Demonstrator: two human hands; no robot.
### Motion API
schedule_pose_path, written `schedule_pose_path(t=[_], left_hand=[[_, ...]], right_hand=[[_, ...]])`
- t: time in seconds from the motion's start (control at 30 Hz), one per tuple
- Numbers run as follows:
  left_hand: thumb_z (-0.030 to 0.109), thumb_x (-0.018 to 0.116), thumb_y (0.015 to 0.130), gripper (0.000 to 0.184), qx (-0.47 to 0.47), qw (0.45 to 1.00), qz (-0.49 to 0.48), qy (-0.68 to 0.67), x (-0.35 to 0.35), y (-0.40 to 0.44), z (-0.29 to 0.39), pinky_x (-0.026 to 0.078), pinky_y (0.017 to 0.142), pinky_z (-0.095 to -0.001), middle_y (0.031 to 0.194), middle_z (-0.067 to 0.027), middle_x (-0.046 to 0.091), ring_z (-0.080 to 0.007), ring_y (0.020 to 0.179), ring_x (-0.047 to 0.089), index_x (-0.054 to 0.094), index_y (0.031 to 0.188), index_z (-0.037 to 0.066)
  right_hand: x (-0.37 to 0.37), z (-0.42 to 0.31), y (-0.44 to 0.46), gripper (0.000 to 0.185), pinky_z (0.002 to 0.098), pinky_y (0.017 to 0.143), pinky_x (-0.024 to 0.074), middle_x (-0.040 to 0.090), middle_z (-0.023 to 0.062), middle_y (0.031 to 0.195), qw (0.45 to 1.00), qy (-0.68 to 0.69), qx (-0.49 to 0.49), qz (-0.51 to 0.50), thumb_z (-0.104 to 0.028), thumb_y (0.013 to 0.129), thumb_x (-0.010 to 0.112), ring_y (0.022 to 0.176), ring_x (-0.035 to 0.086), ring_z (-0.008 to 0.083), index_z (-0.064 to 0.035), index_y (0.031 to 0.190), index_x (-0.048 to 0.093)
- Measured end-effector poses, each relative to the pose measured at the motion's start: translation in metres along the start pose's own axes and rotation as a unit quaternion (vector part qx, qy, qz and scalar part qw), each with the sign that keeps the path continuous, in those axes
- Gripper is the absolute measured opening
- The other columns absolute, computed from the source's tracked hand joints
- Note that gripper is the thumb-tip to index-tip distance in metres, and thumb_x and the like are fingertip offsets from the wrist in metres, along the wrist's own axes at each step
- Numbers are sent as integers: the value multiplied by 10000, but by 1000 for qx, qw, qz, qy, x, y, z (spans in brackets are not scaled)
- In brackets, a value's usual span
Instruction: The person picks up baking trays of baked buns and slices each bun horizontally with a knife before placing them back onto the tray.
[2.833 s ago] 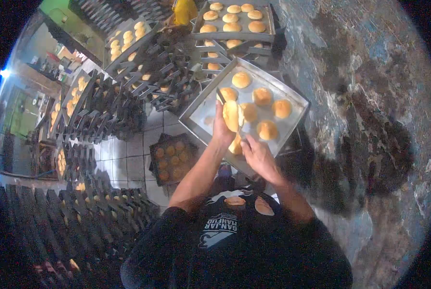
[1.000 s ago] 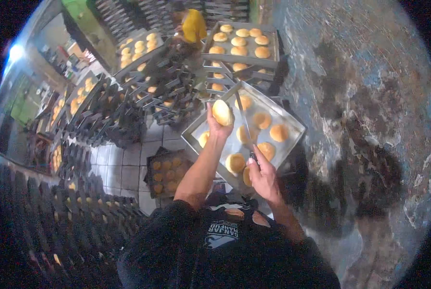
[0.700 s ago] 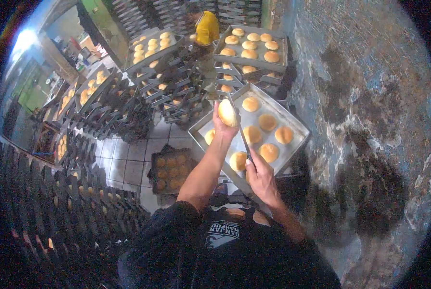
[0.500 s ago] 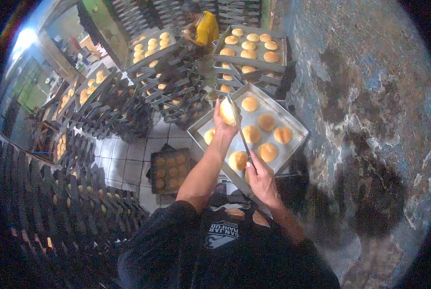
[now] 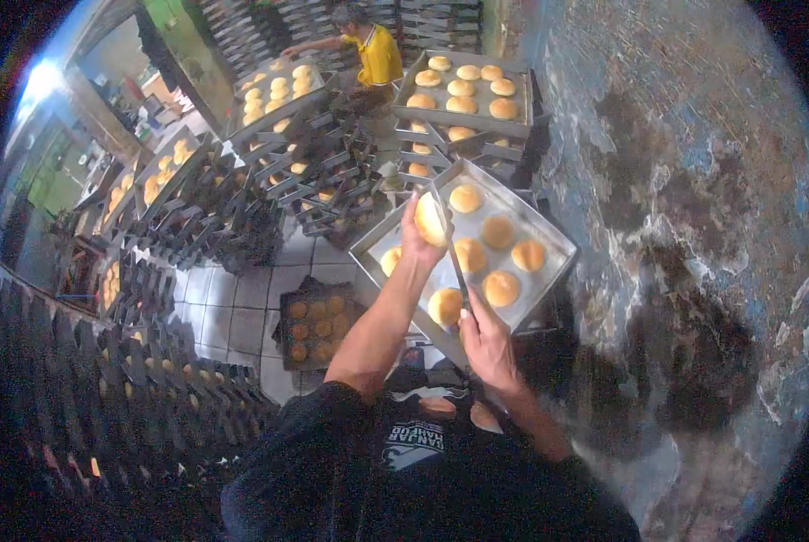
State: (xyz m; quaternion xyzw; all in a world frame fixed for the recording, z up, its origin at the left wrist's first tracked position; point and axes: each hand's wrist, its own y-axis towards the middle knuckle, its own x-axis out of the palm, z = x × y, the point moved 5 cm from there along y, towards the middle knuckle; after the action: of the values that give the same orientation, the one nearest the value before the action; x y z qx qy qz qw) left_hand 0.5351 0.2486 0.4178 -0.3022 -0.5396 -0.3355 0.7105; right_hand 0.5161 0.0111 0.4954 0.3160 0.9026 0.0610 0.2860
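Golden, likely soft, a bun (image 5: 429, 219) best cradled by its sides has left hand (image 5: 417, 247) fingers clasped around it, right hand (image 5: 488, 349) fingers clamping a knife (image 5: 458, 264).

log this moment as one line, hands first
left hand: holds bun | right hand: holds knife, blade at bun | below: tray with buns | rest: stacked trays, co-worker in yellow

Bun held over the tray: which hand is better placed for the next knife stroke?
Probably the right hand: it holds the knife by the handle, blade at the edge of the bun. The left hand is occupied holding that bun.
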Motion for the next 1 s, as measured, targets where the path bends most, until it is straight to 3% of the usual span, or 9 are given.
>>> schedule_pose_path(t=[0.1,0.33,0.37,0.47,0.5,0.67,0.8,0.87,1.0], left_hand=[[508,632,922,370,-1,997,54,61,16,-21,-22,523,542,-316,817,-22,687,-177,652,645,675,929,140],[485,648,920,366,3,999,14,29,1,-1,-3,541,562,-336,826,-31,689,-181,677,650,664,961,121],[467,650,924,353,11,997,67,39,9,-10,-2,556,591,-343,824,-41,689,-188,682,656,664,958,115],[458,654,925,344,-16,995,58,80,11,-20,-26,564,614,-346,825,-51,690,-197,691,664,668,965,117],[458,654,925,349,1,993,72,97,8,-21,-33,567,635,-347,827,-58,689,-202,708,668,668,978,113],[453,653,932,354,11,998,38,51,7,-5,-6,581,670,-353,856,-54,693,-195,757,676,661,1001,105],[406,649,949,318,-42,988,48,143,6,-24,-21,589,695,-343,897,-58,703,-183,778,685,659,1033,99],[358,673,935,300,-25,988,0,149,9,-24,-37,599,758,-392,920,-49,700,-205,831,694,648,1075,94],[395,646,953,318,-29,992,19,125,8,-12,-11,597,715,-353,890,-58,702,-195,783,693,661,1043,91]], right_hand=[[-1,-3,8,434,503,821,509,641,303,1078,1000,-20,-1,16,-130,991,531,982,644,455,4,1403,497],[4,1,-9,443,494,841,507,640,306,1090,1000,-11,18,-1,-132,979,564,997,644,460,12,1394,506],[6,6,-17,445,478,827,511,645,302,1071,998,-27,-43,29,-141,977,576,992,655,441,10,1391,512],[-4,2,7,438,479,816,512,648,303,1053,999,-7,46,22,-125,974,576,981,654,445,8,1388,518],[-10,-3,23,435,481,800,516,648,307,1030,999,7,16,34,-123,975,575,951,652,459,5,1387,521],[-5,3,-1,413,476,809,523,641,333,1046,1000,4,28,-4,-134,985,562,977,648,477,31,1362,532],[-15,-7,1,424,466,821,528,645,324,1051,999,24,46,15,-139,989,553,984,647,481,37,1373,516],[-19,2,25,428,469,823,523,646,321,1024,998,26,55,16,-150,993,546,967,645,473,32,1378,514],[-25,-14,11,448,468,803,521,641,326,995,999,1,41,-21,-155,996,543,934,650,462,29,1401,493]])
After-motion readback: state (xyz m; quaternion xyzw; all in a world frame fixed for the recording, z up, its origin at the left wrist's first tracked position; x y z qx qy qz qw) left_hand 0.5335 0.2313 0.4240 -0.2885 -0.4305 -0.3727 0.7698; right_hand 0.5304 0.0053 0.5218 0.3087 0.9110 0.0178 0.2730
